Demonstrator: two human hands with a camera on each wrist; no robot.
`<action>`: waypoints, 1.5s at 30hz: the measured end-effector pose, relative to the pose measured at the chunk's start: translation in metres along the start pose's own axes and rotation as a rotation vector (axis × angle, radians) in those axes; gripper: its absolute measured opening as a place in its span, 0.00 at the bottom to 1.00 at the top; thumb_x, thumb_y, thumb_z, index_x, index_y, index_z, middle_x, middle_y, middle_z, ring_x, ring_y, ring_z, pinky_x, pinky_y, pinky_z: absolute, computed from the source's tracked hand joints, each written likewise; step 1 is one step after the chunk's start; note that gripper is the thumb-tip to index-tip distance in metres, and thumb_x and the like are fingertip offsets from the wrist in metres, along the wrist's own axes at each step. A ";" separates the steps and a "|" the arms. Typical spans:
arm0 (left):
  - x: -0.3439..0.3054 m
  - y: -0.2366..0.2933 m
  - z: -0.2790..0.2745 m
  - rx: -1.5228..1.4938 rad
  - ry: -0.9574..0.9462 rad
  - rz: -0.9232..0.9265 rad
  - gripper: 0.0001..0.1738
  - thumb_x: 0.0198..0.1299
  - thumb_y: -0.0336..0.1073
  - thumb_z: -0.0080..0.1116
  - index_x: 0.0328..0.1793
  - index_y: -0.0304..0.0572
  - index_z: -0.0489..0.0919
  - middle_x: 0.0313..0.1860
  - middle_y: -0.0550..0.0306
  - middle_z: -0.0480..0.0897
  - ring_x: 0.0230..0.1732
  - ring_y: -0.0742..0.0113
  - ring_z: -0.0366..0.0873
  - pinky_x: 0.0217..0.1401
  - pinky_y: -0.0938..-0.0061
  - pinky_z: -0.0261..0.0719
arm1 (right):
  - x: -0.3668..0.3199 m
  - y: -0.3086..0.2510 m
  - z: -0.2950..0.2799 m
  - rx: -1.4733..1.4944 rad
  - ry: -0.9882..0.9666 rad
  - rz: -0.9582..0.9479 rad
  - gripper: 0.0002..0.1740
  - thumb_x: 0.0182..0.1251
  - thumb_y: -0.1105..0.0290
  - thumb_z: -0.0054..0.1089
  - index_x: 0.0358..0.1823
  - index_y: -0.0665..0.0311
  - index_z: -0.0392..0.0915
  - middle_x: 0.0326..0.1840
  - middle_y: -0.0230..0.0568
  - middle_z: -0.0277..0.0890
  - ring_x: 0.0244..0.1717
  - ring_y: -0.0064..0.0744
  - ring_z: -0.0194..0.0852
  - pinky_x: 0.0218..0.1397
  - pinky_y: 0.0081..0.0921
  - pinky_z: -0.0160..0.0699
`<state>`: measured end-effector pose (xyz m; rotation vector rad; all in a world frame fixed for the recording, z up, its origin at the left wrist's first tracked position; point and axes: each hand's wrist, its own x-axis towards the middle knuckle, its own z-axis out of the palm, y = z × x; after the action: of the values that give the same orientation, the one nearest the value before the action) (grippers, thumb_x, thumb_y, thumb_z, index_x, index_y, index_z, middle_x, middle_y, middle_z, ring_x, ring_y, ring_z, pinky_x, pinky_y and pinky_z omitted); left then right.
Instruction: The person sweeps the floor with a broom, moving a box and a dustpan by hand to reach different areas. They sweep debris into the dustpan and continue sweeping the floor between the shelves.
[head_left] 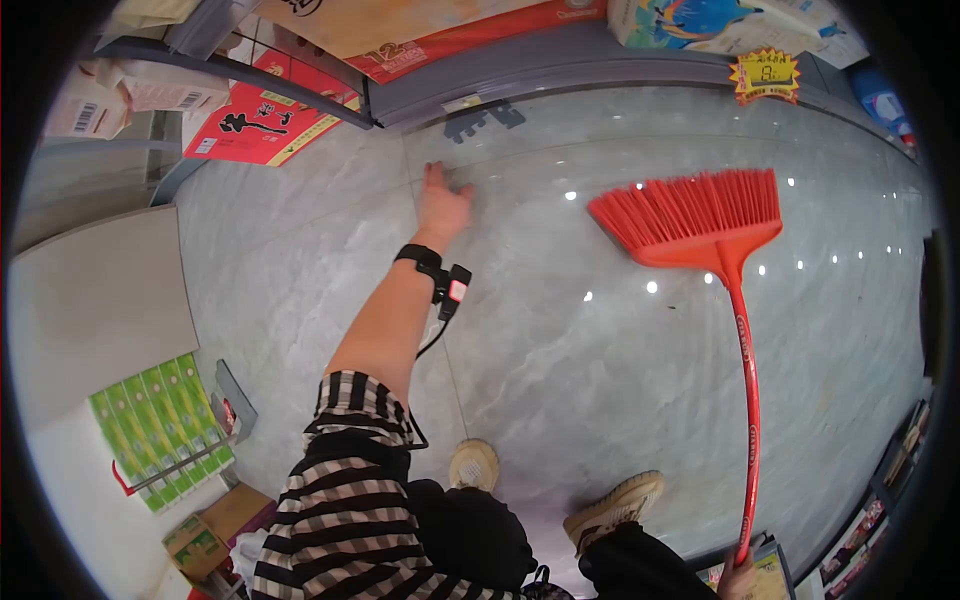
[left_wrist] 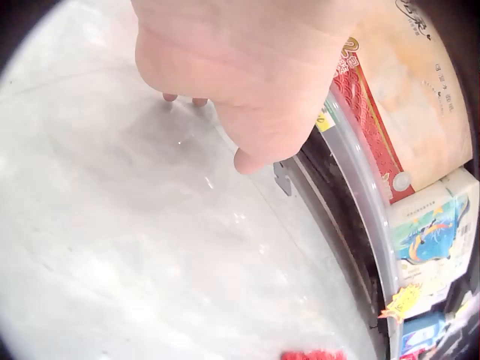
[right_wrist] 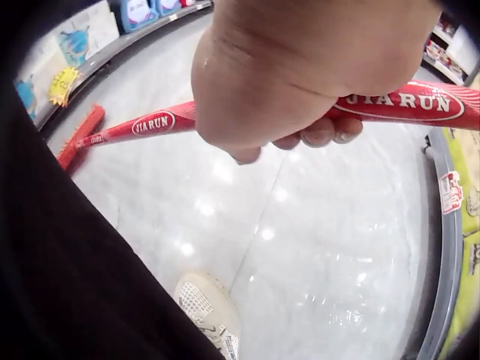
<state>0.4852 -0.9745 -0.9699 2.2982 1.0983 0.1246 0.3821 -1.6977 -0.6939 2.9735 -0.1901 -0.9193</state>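
In the head view my left hand (head_left: 446, 207) is stretched out above the tiled floor, thumb apart from the fingers, holding nothing visible. Just beyond it a dark grey, jagged flat shape (head_left: 484, 120) lies at the foot of the shelf; part of it shows past my left hand (left_wrist: 232, 75) in the left wrist view. My right hand (head_left: 737, 578) grips the red handle (head_left: 752, 430) of a broom, whose red bristles (head_left: 700, 205) fan out over the floor. Fingers of my right hand (right_wrist: 300, 82) curl round the handle (right_wrist: 154, 123) in the right wrist view.
A low shelf edge (head_left: 560, 70) with large packages runs across the far side. A red box (head_left: 265, 120) is at the upper left, green packs (head_left: 160, 420) and a cardboard box (head_left: 205, 535) at the lower left. Another shelf (head_left: 870, 520) stands at the lower right.
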 end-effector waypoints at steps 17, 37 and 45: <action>0.048 0.068 0.001 -0.488 -0.319 -0.237 0.49 0.53 0.52 0.56 0.73 0.36 0.45 0.72 0.40 0.50 0.74 0.54 0.41 0.73 0.65 0.43 | -0.036 -0.005 0.028 -0.023 -0.209 0.291 0.19 0.60 0.56 0.60 0.36 0.68 0.73 0.22 0.45 0.71 0.24 0.35 0.66 0.30 0.33 0.68; -0.170 -0.137 -0.144 0.017 -0.037 -0.435 0.23 0.52 0.37 0.58 0.54 0.34 0.74 0.38 0.46 0.81 0.39 0.61 0.78 0.43 0.71 0.74 | 0.133 -0.151 -0.002 -0.060 -0.011 -0.740 0.16 0.53 0.62 0.63 0.26 0.63 0.66 0.17 0.48 0.69 0.20 0.53 0.70 0.22 0.40 0.68; -0.239 -0.135 -0.177 0.241 -0.213 -0.228 0.19 0.52 0.36 0.58 0.50 0.38 0.75 0.46 0.45 0.78 0.39 0.56 0.79 0.42 0.67 0.76 | 0.186 -0.282 0.019 -0.122 0.052 -0.908 0.18 0.58 0.56 0.58 0.25 0.63 0.67 0.16 0.49 0.71 0.20 0.51 0.72 0.22 0.40 0.70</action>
<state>0.1789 -1.0026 -0.8588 2.3052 1.3097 -0.3505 0.5550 -1.4404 -0.8301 2.9045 1.2455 -0.8138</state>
